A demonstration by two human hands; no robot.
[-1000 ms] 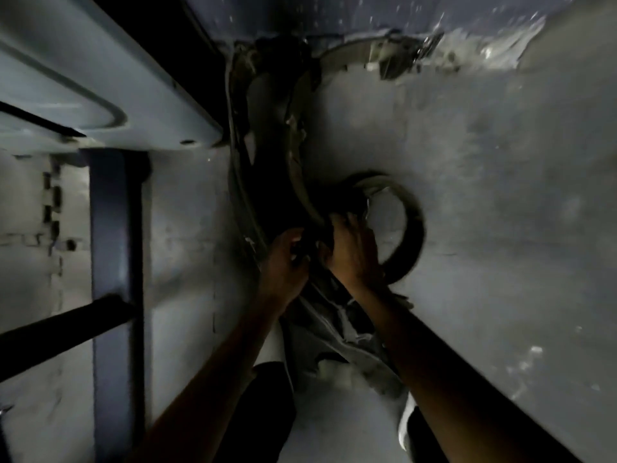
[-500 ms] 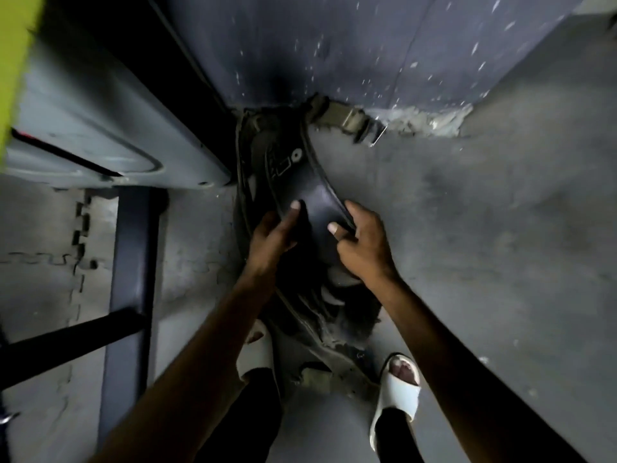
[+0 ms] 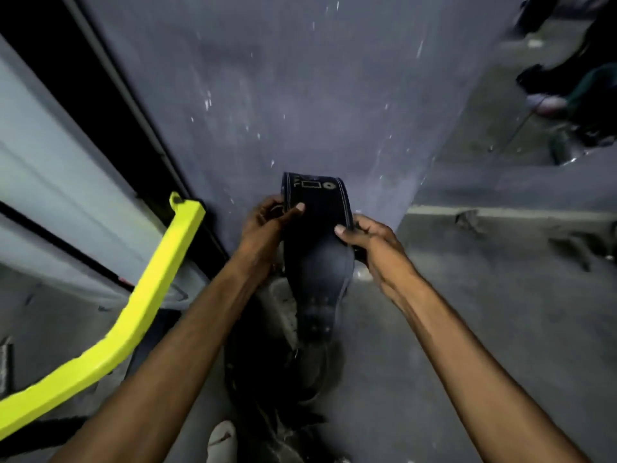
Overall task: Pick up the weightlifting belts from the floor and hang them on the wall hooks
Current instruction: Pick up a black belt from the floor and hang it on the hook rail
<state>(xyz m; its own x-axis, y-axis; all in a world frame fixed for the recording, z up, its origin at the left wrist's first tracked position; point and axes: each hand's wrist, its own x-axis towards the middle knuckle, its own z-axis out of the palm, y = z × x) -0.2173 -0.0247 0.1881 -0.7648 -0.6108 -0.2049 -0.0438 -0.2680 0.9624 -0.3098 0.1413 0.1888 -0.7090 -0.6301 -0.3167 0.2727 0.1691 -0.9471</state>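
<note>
A bright yellow bar [image 3: 133,315] bends across the lower left, in front of a pale grey panel [image 3: 60,182] edged in black. Ahead rises a dark grey wall [image 3: 283,95] flecked with white, meeting a concrete floor [image 3: 500,295]. At far right lie blurred dark shapes [image 3: 574,91], perhaps clothing or bags.

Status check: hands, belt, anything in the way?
Left hand and right hand both gripping the dark belt, lifted before the wall. No hooks in view. Yellow bar to the left, clear.
</note>
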